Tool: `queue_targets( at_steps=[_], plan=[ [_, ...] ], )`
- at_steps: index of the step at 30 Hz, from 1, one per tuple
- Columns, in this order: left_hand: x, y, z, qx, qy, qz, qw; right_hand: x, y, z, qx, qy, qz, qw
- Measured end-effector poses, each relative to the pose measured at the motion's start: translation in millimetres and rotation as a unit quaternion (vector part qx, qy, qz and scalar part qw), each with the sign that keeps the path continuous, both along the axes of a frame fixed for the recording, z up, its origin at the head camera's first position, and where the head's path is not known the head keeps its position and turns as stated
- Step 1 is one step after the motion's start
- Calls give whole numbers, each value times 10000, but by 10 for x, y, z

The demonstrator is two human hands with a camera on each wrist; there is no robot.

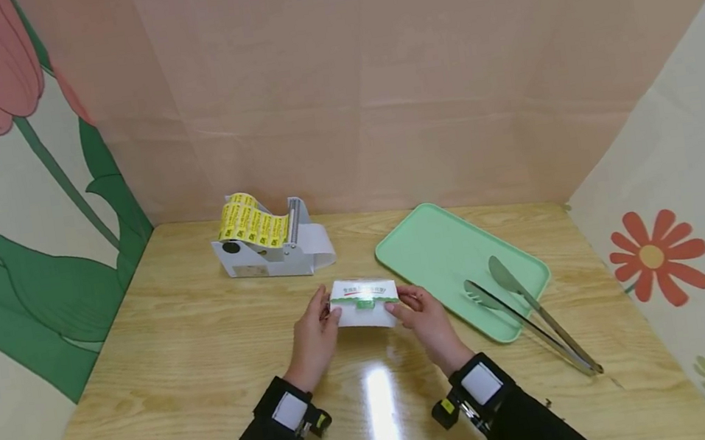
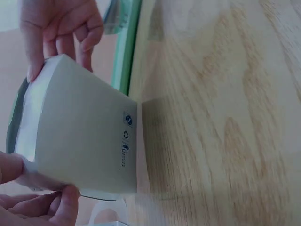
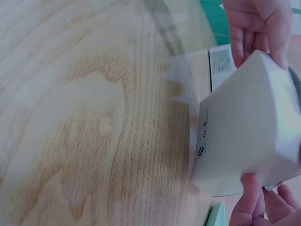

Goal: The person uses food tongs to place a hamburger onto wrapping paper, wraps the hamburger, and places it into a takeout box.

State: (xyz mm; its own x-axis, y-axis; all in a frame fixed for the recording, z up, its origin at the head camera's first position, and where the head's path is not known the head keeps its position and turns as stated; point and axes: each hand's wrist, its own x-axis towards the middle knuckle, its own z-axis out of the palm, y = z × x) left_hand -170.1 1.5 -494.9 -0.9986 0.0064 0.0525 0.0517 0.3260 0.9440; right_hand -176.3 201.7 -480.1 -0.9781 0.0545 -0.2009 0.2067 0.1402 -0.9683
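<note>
A white cardboard box [image 1: 365,316] with green print and a lid tab on top is held between both hands over the middle of the wooden table. My left hand [image 1: 312,340] grips its left side, thumb at the near top edge. On the opposite side, my right hand [image 1: 432,325] grips it with the thumb likewise near the top edge. In the left wrist view the box's plain side wall [image 2: 84,127] shows small dark blue printed marks. The same wall [image 3: 235,127] appears in the right wrist view, its lower edge close over the table.
Behind the box, to the left, stands a grey label dispenser [image 1: 264,261] with a roll of yellow labels [image 1: 252,222]. A mint-green tray [image 1: 430,247] lies at the right. Metal tongs [image 1: 553,323] rest across its near edge, handle end on the table.
</note>
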Motion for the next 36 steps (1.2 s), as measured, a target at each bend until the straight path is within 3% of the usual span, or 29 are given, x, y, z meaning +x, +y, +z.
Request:
queue_targets(
  at_steps=[7,15,21,25,33,36],
  plan=[
    [-13,-13,58,971,-404,753,9916,5,29,47,304,-63,55,9995],
    [-21,24,47,826,-199,1111,9902,0,9,70,287,-199,-52,9994],
    [-11,18,47,402,229,986,9941,3,5,58,342,-228,-64,9991],
    [-23,-3,26,270,321,945,9946,4,1,37,497,-153,-33,9986],
    [-46,-41,-23,822,428,822,9923,16,-35,11,1171,257,26,9928],
    [-40,-53,-40,745,407,747,9936,19,-54,26,1433,534,131,9881]
  ],
)
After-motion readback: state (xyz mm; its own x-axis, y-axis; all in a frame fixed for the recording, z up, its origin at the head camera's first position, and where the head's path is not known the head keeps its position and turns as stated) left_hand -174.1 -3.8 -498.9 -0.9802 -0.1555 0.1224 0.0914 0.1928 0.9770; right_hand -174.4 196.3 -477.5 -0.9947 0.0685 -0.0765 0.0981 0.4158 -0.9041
